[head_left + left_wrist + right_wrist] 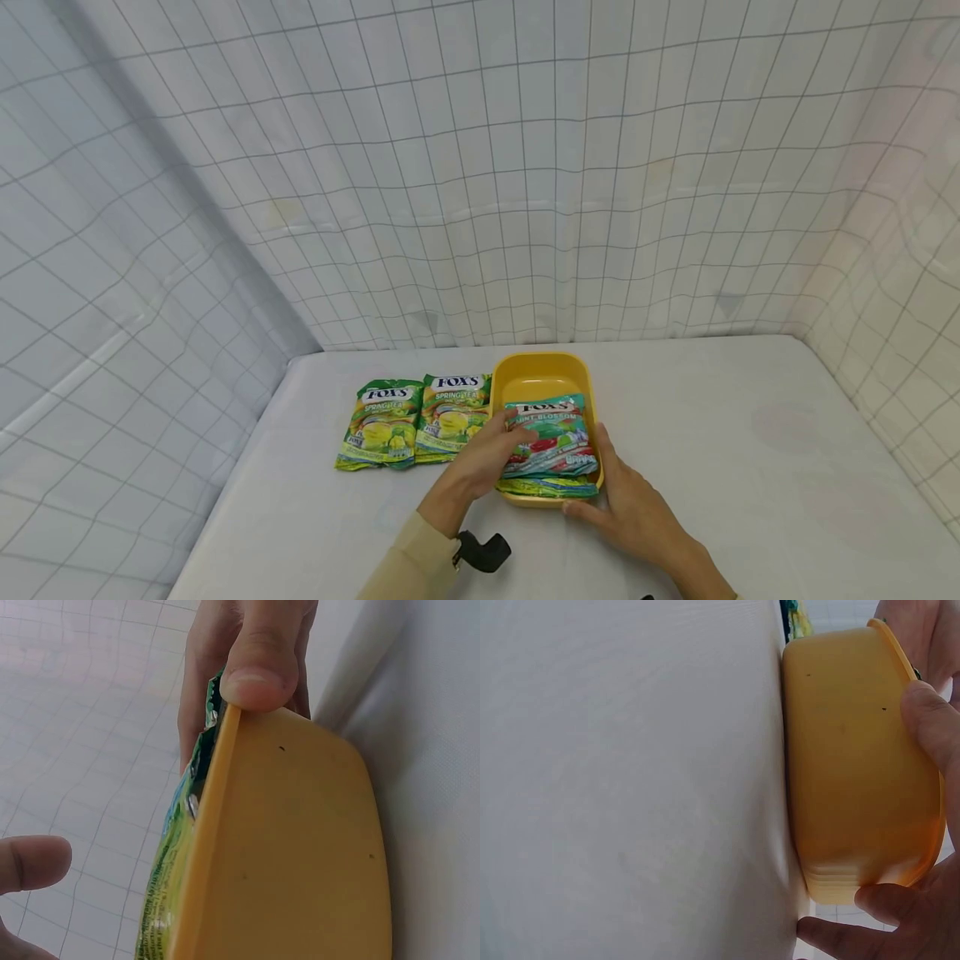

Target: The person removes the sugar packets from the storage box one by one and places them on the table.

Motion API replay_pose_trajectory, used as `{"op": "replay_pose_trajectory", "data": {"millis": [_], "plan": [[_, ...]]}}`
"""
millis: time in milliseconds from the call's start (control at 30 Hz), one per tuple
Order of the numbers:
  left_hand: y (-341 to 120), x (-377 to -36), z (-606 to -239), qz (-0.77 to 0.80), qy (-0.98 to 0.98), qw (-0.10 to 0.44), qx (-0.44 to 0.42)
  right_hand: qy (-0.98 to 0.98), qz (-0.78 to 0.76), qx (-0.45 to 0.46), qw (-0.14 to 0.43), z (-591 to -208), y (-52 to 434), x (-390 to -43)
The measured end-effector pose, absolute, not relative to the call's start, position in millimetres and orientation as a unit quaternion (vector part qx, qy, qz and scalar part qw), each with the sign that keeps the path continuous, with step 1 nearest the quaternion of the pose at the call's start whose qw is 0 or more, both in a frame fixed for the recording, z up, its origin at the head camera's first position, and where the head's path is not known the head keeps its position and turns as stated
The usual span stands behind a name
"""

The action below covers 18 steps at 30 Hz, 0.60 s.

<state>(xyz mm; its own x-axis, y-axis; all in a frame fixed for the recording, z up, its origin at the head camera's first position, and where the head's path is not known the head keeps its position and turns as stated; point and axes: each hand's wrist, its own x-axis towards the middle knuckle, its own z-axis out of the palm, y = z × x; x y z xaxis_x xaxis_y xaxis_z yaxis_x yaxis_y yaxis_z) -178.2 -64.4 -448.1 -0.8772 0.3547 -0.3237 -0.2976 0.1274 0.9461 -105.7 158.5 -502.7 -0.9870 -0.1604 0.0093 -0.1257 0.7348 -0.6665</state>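
A yellow tray [542,377] sits on the white table and holds a stack of candy packets, a Fox's Fruit Blossom packet [555,433] on top. My left hand [491,450] rests its fingers on the left edge of that stack; one digit [30,862] shows free of the tray in the left wrist view. My right hand [626,500] grips the tray's near right corner, thumb [930,712] against the wall [855,765] and fingers under the end. A thumb [255,667] presses on the rim beside the packet edge [176,840].
Two green Fox's Spring Tea packets [378,425] [452,415] lie side by side on the table, just left of the tray. Grid-patterned white cloth walls [480,208] close in the back and both sides. A black wrist strap [483,552] shows near my left sleeve.
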Motion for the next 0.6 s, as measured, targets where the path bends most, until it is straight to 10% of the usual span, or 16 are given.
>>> {"op": "replay_pose_trajectory", "data": {"millis": [600], "plan": [[-56.6,-185.4,-453.2,0.689,0.692,0.216,0.011,0.931,-0.356,-0.075,0.027,-501.5,157.5,-105.8]]}}
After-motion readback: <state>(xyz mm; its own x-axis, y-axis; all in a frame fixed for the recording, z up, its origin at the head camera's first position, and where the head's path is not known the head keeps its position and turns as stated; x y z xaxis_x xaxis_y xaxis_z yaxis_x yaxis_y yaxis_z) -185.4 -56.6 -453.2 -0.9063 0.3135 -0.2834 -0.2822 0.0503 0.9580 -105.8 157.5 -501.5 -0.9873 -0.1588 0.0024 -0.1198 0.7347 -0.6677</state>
